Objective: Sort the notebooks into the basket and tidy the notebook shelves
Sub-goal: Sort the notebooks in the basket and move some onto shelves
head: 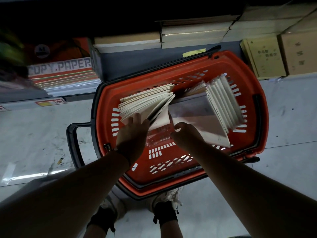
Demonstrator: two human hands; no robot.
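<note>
An orange basket [257, 127] with a black rim stands on the floor below me. Inside, on the left, a fanned stack of cream notebooks [147, 102] leans against the wall. A second row of notebooks [224, 102] stands on edge on the right. A pale flat notebook [193, 115] lies between them. My left hand [133, 134] presses flat, fingers spread, against the near edge of the left stack. My right hand [187, 134] is curled over the near corner of the flat notebook. A clear wrapper [158, 137] shows between my hands.
The low shelf behind the basket holds stacked notebooks [193, 35], a copy-paper ream pile [63, 73] at left and brown cartons [298, 54] at right. The basket's black handle [73, 143] sticks out to the left. My shoes [169, 201] stand just before the basket.
</note>
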